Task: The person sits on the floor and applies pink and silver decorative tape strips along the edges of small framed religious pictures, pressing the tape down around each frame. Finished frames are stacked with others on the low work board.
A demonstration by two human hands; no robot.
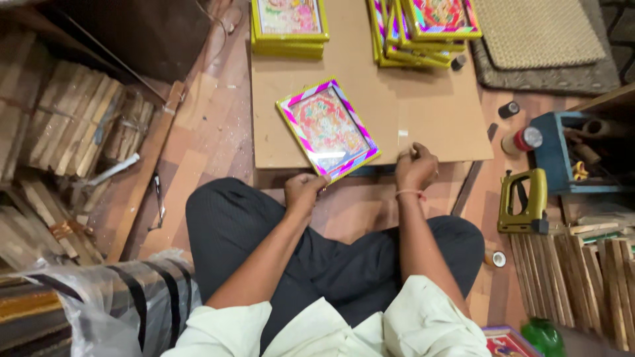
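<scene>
- Far to the left of the flat brown cardboard sheet on the floor we see stacks of rough wooden strips, and below them a clear plastic bag of striped mouldings.
- Our left hand sits at the sheet's near edge, its fingers curled together and clamped on the lower corner of the framed picture with a pink, purple and yellow striped border.
- That picture lies tilted on the sheet's near left part, glass up, its lower corner reaching the sheet's edge.
- At the sheet's far edge stand two piles of yellow-edged framed pictures, one left, one right.
- Our right hand, a thread at the wrist, rests on the sheet's near edge just right of the picture; its fingers are bunched into a loose fist, and we cannot tell whether they pinch anything.
- Right of the sheet lie a woven mat, a red-capped spool, a blue wooden box and an olive-green staple gun.
- Below the gun, pale wooden slats lie side by side.
</scene>
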